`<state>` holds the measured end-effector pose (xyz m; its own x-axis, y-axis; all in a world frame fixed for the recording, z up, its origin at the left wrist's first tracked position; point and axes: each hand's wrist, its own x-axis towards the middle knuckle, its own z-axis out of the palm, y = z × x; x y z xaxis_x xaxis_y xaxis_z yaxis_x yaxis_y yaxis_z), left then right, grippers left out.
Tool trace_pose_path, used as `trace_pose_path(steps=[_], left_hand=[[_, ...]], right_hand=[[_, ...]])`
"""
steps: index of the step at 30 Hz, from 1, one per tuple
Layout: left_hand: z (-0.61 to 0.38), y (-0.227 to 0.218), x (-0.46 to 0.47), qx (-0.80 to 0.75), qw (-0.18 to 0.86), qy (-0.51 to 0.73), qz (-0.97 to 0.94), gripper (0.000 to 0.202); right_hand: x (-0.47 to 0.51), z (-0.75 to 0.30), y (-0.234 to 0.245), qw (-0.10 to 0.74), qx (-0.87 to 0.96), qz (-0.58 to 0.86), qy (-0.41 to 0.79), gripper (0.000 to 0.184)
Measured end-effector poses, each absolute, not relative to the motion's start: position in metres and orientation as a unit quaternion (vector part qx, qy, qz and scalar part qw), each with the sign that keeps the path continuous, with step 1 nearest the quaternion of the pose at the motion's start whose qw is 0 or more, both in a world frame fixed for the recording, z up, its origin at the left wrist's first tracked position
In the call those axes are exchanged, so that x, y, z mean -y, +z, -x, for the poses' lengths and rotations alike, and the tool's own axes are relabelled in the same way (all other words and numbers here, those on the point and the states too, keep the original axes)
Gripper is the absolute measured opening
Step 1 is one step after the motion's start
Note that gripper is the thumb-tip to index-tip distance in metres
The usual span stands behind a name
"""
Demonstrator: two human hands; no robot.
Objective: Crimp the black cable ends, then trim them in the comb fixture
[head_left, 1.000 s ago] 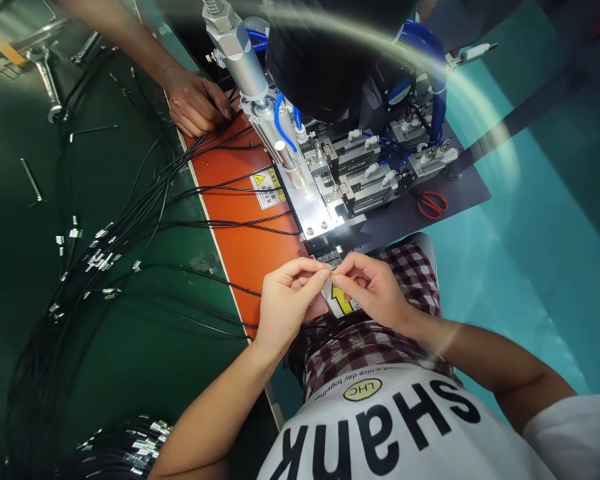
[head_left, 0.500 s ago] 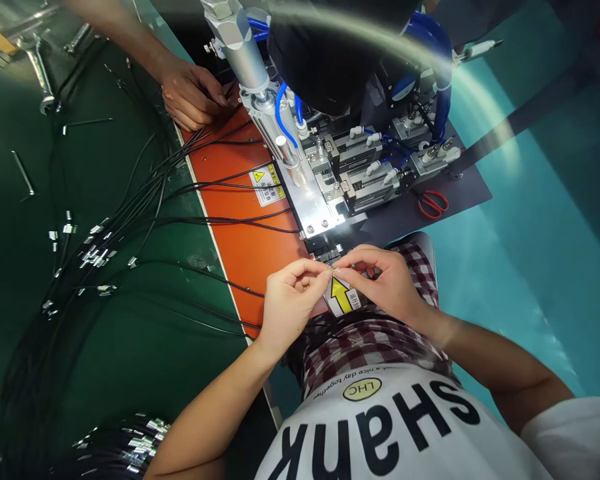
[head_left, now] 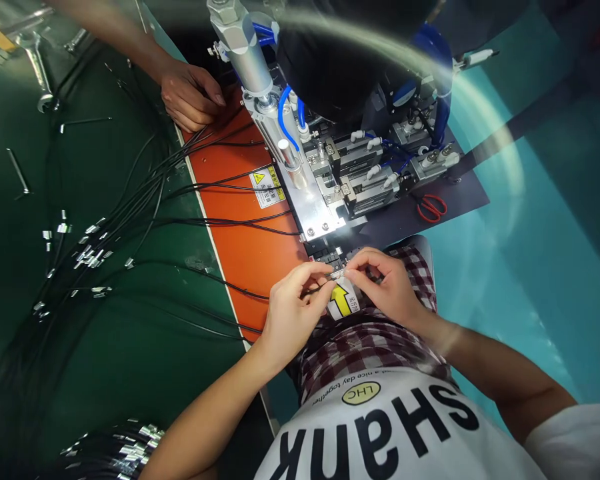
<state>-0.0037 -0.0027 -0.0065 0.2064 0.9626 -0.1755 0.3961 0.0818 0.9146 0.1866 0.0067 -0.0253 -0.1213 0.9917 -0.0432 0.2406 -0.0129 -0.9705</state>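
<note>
My left hand [head_left: 297, 303] is curled near the front of the machine, thumb and index fingertip slightly apart around the end of a black cable [head_left: 253, 293]. Opposite it, my right hand [head_left: 387, 283] is closed in a pinch on a small silver connector [head_left: 338, 273] at that cable's end. Both hands hover over a label with a yellow arrow [head_left: 342, 301]. Just beyond the fingertips sits a dark slotted fixture [head_left: 326, 259]. My fingers partly cover the connector.
A pneumatic machine [head_left: 320, 207] stands ahead on an orange plate [head_left: 230, 240]. Another person's hand [head_left: 193, 97] rests by the cables at upper left. Cables with metal ends [head_left: 93, 250], a wrench [head_left: 41, 77] and hex keys lie on the green table [head_left: 145, 373]. Red-handled scissors [head_left: 433, 208] lie right.
My hands have come slightly apart, with the right shifting a little rightward. The silver connector now shows between them. The other person's hand stays nearly in place.
</note>
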Motion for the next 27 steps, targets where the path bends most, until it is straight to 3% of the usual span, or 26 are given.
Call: trace_pose_path(steps=[4, 7, 27], left_hand=[[0.012, -0.021, -0.005, -0.513, 0.288, 0.293, -0.754, 0.017], [0.017, -0.037, -0.016, -0.482, 0.232, 0.293, -0.792, 0.024], [0.022, -0.053, -0.028, -0.455, 0.193, 0.255, -0.831, 0.034]], right_hand=[[-0.022, -0.19, -0.044, 0.398, 0.513, 0.559, 0.516, 0.01], [-0.035, -0.187, -0.058, 0.401, 0.452, 0.562, 0.565, 0.013], [-0.044, -0.183, -0.063, 0.397, 0.34, 0.555, 0.647, 0.015]])
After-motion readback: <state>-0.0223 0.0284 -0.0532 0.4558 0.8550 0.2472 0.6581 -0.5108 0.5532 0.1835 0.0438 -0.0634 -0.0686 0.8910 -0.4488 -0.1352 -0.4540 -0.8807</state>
